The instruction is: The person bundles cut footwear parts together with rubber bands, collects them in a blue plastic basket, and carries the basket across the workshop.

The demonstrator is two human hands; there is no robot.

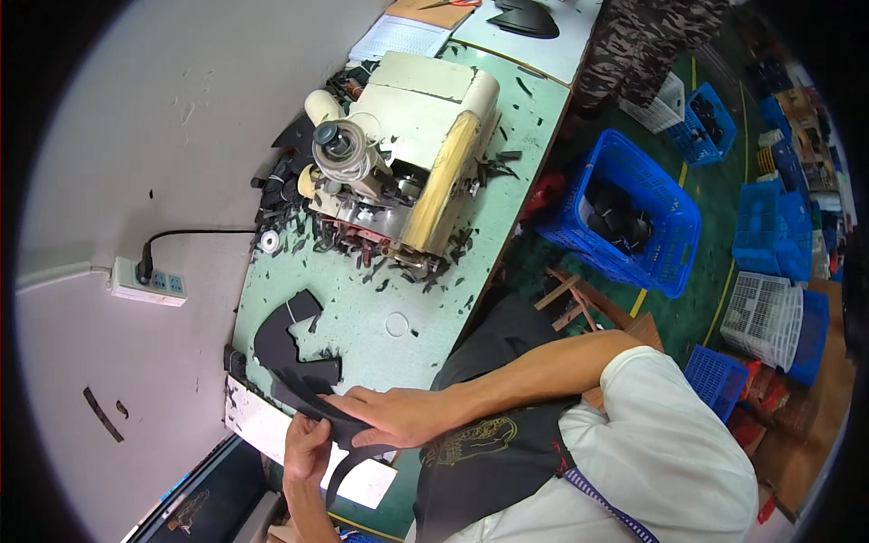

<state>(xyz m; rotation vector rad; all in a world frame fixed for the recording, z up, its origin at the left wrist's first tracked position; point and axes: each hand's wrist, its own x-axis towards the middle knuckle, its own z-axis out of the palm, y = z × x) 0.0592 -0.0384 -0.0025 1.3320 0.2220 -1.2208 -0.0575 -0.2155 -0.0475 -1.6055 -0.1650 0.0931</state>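
Low over the near end of the green tabletop, my left hand (pixel 308 448) has its fingers curled round the edge of a dark curved leather-like piece (pixel 303 385). My right hand (pixel 398 418) reaches across from the right and grips the same material between fingers and thumb. A narrow strip of it hangs below the hands. More dark cut pieces (pixel 277 333) with an angular notch lie against or under it; where one ends and another begins I cannot tell. Beyond them stands a cream leather-skiving or sewing machine (pixel 421 100), its working parts surrounded by dark scraps.
A socket strip (pixel 149 281) with a black cord is by the wall on the left. A blue crate (pixel 665 217) holding dark pieces stands right of the table. Past it are more baskets (pixel 765 308) and a person's camouflage trousers (pixel 643 45). Paper (pixel 398 38) lies behind the machine.
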